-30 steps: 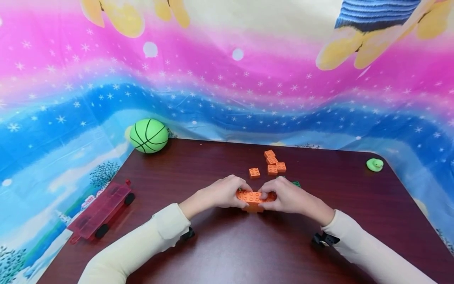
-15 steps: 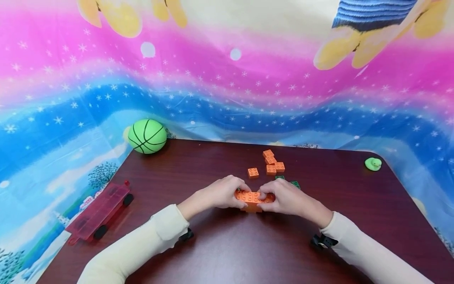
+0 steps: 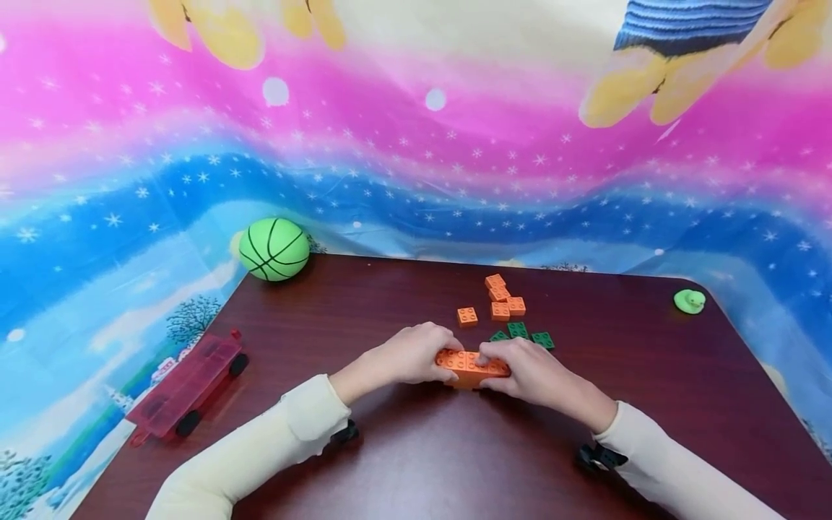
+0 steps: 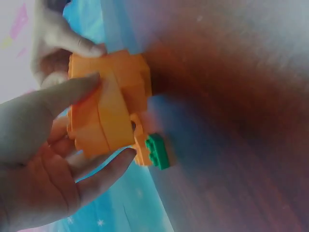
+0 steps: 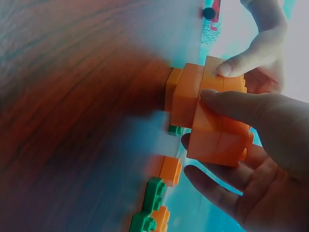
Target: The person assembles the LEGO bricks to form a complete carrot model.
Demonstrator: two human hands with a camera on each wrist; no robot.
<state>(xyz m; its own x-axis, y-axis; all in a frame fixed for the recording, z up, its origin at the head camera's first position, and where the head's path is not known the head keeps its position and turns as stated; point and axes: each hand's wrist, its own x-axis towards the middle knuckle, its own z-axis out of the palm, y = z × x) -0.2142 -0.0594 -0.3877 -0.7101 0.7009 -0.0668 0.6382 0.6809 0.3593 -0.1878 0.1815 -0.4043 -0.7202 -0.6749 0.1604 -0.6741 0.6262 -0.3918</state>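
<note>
An orange toy-brick build [image 3: 467, 378], wider at the top than at its base, stands at the middle of the table. My left hand [image 3: 419, 354] grips its left end, thumb on the near side and fingers behind. At the right end my right hand [image 3: 534, 372] holds it the same way, with the thumb on the near face. In the left wrist view, the stepped underside of the build [image 4: 113, 113] narrows toward the tabletop. Both thumbs press its side in the right wrist view, where the right fingers [image 5: 212, 188] spread behind it.
Beyond the hands lie several loose orange bricks [image 3: 500, 310] and three green bricks [image 3: 542, 339]. A green ball [image 3: 274, 249] sits at the back left corner and a green toy duck [image 3: 690, 301] at the back right. A red toy trailer [image 3: 188, 386] stands along the left edge.
My right hand has shifted slightly right and toward me, so more of the green bricks and of the build's right end shows. My left hand keeps its grip.
</note>
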